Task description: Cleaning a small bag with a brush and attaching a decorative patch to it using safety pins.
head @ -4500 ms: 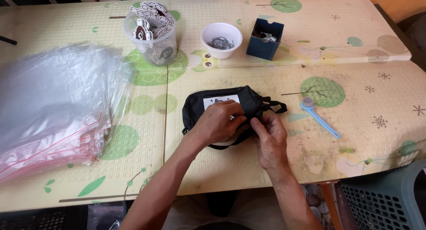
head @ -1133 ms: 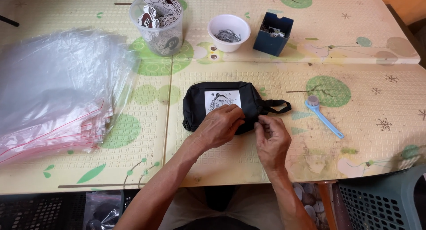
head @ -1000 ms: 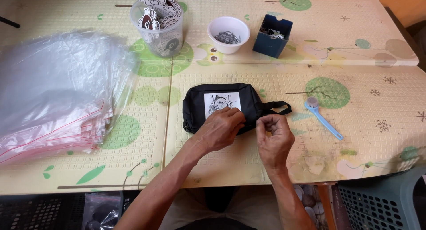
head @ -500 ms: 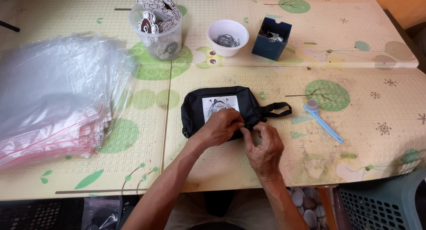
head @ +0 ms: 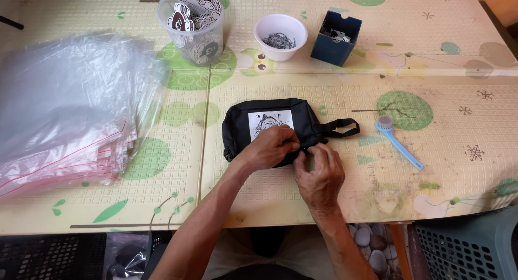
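While the black pouch (head: 270, 130) lies flat mid-worktop (head: 442, 166), the left hand (head: 271, 147) and right hand (head: 319, 172) pinch closed at its near edge, seemingly working the zip, which next calls for a steady pull along that edge.

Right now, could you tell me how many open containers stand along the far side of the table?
3: a clear plastic tub of cutouts at left, a white bowl in the middle, a dark blue box at right. Nothing appears hidden.
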